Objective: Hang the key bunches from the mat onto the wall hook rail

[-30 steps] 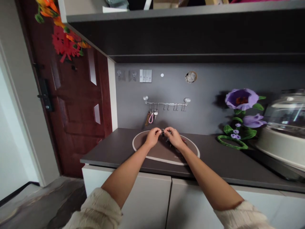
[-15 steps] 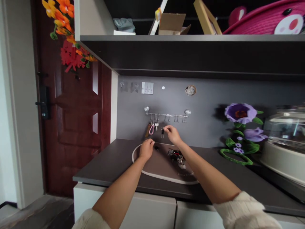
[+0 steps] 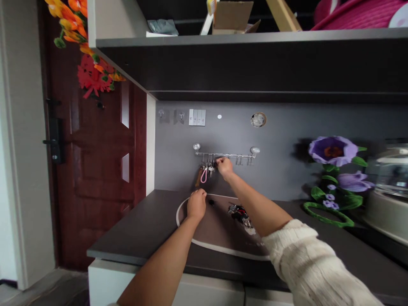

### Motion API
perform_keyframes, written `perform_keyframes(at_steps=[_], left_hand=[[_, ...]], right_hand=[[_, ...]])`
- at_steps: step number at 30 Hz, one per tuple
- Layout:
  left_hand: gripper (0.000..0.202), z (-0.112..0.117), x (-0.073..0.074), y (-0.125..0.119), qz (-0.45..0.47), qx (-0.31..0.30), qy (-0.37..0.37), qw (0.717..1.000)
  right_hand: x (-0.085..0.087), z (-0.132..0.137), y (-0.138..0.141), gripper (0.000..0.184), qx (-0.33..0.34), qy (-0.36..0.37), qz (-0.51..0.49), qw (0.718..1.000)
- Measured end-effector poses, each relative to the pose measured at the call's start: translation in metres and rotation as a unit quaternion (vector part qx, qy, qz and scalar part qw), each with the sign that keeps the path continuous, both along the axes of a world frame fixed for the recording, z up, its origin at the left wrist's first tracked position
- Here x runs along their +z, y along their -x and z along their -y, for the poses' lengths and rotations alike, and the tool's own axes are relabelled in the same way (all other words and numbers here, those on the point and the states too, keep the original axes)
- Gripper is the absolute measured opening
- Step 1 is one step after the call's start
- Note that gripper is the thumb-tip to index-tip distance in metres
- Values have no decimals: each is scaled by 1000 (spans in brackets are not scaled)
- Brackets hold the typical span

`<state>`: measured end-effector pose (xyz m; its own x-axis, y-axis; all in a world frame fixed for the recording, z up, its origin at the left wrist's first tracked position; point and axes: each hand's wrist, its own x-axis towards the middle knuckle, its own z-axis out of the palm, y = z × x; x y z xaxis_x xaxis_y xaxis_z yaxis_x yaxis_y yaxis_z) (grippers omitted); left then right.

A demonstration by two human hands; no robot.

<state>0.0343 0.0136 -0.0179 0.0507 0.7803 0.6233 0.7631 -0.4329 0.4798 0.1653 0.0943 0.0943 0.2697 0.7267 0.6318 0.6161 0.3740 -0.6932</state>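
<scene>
Kitchen counter under review: a dark grey countertop (image 3: pixel 134 238) runs along a grey backsplash (image 3: pixel 280 136), with white cabinet doors (image 3: pixel 102 284) below and a dark red door (image 3: pixel 102 170) at the left end. An overhead shelf (image 3: pixel 255 39) carries a cardboard box (image 3: pixel 232 16). Purple felt flowers (image 3: pixel 333 151) are fixed to the backsplash on the right, and a pot with a glass lid (image 3: pixel 389 187) stands at the right edge of view.

A brown oval mat (image 3: pixel 216 238) with a white outline lies on the countertop. The left hand (image 3: pixel 196 205) rests on the upper left of the mat, fingers curled downward; nothing shows in it, though the fingers hide what is beneath, so its grip cannot be confirmed. Just beside it on the mat sits a small dark object (image 3: pixel 211 202), too small to identify. Further right on the mat, apart from both hands, lies a cluster of keys and fobs (image 3: pixel 239 214) in silver, black and red.

The right hand (image 3: pixel 225 167) is raised to a chrome hook rail (image 3: pixel 239 156) on the backsplash, fingers drawn together at the hooks, next to hanging keys (image 3: pixel 210 170), a pink loop strap (image 3: pixel 204 175) and a brown tag (image 3: pixel 199 177). Whether those fingers are closed on an item cannot be determined
</scene>
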Motion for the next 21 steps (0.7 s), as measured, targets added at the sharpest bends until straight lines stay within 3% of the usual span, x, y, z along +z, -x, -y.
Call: perform_keyframes(at_steps=[11, 21], left_hand=[[24, 0, 1, -1, -17, 8, 9, 1000], [23, 1, 0, 0, -27, 10, 8, 1000]], right_hand=[[-5, -3, 1, 27, -81, 22, 57, 995], [-12, 0, -1, 28, -84, 42, 58, 994]])
